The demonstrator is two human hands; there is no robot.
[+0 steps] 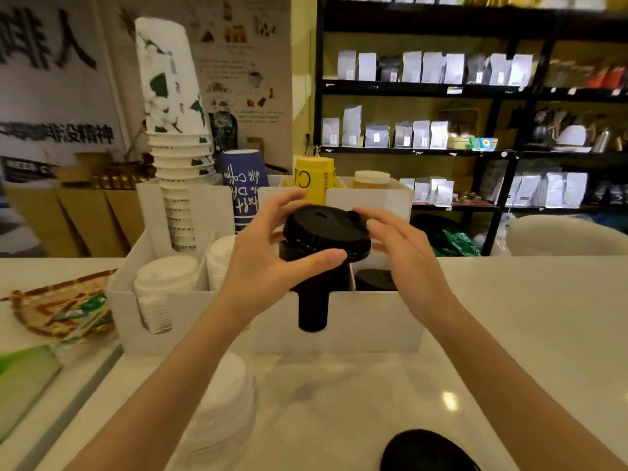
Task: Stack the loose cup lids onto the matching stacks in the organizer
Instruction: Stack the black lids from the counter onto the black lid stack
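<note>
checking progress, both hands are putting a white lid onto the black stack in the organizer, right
Not quite: the lid is black, not white. In the head view the left hand and right hand hold it over the black stack in the organizer.

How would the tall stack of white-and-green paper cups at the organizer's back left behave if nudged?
The paper cup stack stands far above the organizer wall and already leans, so it would probably tip readily. Being nested paper, it is likely light for its size. The top cup would probably dent if squeezed.
</note>
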